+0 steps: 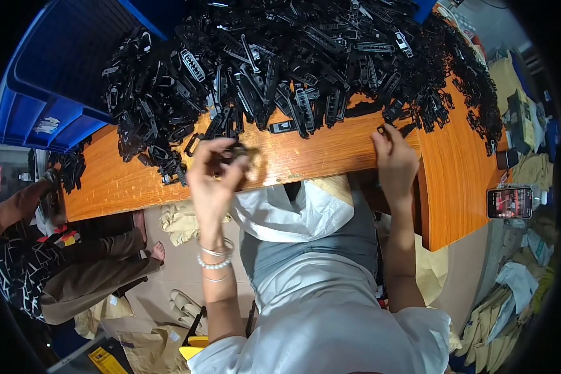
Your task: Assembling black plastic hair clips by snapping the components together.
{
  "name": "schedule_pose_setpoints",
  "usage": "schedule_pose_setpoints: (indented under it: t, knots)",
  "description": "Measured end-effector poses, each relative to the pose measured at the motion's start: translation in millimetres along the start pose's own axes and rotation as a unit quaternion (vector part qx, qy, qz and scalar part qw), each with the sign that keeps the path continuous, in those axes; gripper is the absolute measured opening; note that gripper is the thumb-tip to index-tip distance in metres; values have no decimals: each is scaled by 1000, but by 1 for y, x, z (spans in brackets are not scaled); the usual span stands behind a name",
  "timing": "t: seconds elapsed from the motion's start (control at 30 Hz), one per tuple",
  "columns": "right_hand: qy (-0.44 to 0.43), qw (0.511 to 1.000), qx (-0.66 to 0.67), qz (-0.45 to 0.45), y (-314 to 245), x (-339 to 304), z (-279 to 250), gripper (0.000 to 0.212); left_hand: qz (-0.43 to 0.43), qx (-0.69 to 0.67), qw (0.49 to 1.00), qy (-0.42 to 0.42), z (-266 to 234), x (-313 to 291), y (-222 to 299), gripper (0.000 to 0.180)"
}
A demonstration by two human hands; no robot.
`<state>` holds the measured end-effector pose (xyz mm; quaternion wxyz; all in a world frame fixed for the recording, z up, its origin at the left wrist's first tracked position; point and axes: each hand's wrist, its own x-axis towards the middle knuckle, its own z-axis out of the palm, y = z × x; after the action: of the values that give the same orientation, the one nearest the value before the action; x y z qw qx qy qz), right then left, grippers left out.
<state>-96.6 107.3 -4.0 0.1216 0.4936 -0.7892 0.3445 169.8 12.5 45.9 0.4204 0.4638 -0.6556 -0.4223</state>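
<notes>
A large heap of black plastic parts [305, 93], many long and narrow with slots, covers the far side of the wooden table [336, 146]. Over the table's near edge my left hand [210, 181] is closed with its fingers curled round a black plastic part [235, 151]; motion blurs the fingers, and the part's shape is unclear. To the right, my right hand [395, 162] pinches a small black plastic piece [382, 129] between thumb and forefinger, close to the front of the heap.
A white sack [293, 215] lies open over my lap below the table edge. Blue crates [50, 118] stand at the far left. Another person [75, 268] sits at the left. A phone [509, 203] stands at the right, beyond the table's side wing [458, 206].
</notes>
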Motion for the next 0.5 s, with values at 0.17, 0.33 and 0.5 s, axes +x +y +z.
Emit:
schedule_pose_setpoints:
  t: [0.17,0.33,0.5]
  knots:
    - [-41,999,-12,33,-24,-7,4,19,-22,-238,964,-114,38,-15,-9,32]
    - [-89,991,104,13,-31,-17,-1,9,-40,-257,952,-163,51,-25,-13,35]
    - [-145,922,360,-10,-60,-20,-22,8,-90,-312,924,-203,50,-28,-16,39]
